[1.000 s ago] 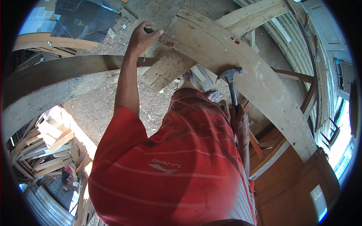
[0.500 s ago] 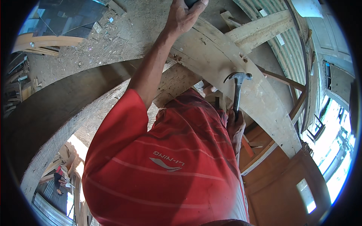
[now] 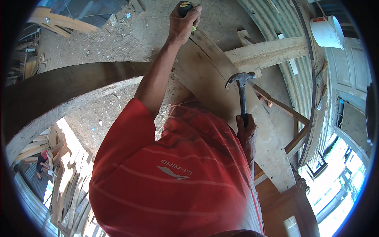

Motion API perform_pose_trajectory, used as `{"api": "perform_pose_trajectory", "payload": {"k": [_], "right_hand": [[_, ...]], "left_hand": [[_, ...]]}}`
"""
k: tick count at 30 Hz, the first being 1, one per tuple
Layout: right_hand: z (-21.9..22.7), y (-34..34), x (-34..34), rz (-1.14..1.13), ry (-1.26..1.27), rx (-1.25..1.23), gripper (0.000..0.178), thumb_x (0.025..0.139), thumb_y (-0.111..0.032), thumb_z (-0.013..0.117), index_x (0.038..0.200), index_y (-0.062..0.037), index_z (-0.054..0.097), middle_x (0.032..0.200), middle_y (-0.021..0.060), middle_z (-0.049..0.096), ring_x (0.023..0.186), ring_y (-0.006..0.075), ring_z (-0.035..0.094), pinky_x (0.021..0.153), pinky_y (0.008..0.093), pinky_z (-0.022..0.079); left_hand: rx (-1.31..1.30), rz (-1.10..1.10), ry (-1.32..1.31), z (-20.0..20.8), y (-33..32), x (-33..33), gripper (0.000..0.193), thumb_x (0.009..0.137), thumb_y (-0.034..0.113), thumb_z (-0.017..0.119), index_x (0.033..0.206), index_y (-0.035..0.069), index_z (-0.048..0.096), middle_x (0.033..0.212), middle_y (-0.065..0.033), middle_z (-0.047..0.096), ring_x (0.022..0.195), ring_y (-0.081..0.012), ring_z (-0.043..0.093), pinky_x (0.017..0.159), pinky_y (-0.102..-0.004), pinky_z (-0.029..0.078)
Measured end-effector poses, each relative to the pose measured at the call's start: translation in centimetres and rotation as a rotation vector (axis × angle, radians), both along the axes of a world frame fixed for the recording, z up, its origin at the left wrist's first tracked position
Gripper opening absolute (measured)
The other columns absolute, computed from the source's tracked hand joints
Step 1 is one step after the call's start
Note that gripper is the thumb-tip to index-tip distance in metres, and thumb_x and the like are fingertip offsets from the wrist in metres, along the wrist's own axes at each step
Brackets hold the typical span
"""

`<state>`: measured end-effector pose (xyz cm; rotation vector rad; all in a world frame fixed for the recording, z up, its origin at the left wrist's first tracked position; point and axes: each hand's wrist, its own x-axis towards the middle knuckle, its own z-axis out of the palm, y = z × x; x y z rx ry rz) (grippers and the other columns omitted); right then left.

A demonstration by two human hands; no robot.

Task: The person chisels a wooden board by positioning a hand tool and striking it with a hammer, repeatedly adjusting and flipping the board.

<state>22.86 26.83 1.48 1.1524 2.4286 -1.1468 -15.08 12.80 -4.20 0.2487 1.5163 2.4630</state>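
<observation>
At the far edge of view my left hand (image 3: 184, 24) is closed round a black-topped tool handle (image 3: 184, 8) with yellow-green below; its working end cannot be made out. The hand is above the end of a long wooden board (image 3: 213, 75), which has a dark crack along it. On the right, my right hand (image 3: 247, 132) grips a claw hammer (image 3: 243, 94) by its dark handle. The hammer's metal head points away from me, over the board. My red shirt hides part of the board.
A broad curved timber (image 3: 79, 83) crosses on the left. A beam (image 3: 272, 53) and corrugated sheets (image 3: 260, 17) lie at far right, near a white bucket (image 3: 327, 31). Scrap wood (image 3: 71, 193) is piled lower left, by another person (image 3: 42, 164).
My view has shifted, bringing the white bucket into sight. My left hand now appears lower and farther left, showing more of its tool handle. The hammer stays in my right hand.
</observation>
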Motion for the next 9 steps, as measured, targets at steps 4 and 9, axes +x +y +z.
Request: {"api": "perform_pose_trajectory", "payload": {"k": [4,9], "right_hand": [[0.0,1.5,-1.9,0.018,0.040,-0.064,0.030,0.097,-0.032,0.067,0.096,-0.0022,0.060,0.070,0.0152,0.062,0.061,0.0253,0.060,0.059,0.0409,0.047],[0.7,2.0,-6.1,0.066,0.065,-0.126,0.032,0.098,-0.034,0.067,0.097,-0.0029,0.061,0.068,0.0144,0.061,0.059,0.0249,0.057,0.058,0.0397,0.046]], "left_hand": [[0.121,0.033,-0.063,-1.2,-0.6,-0.2,0.015,0.091,0.013,0.075,0.091,0.007,0.061,0.075,-0.0024,0.060,0.062,-0.0120,0.055,0.057,-0.0296,0.045],[-0.024,0.104,0.096,-1.0,-0.8,0.5,0.014,0.090,0.013,0.076,0.093,0.008,0.063,0.076,-0.0033,0.061,0.062,-0.0140,0.057,0.061,-0.0324,0.048]]}}
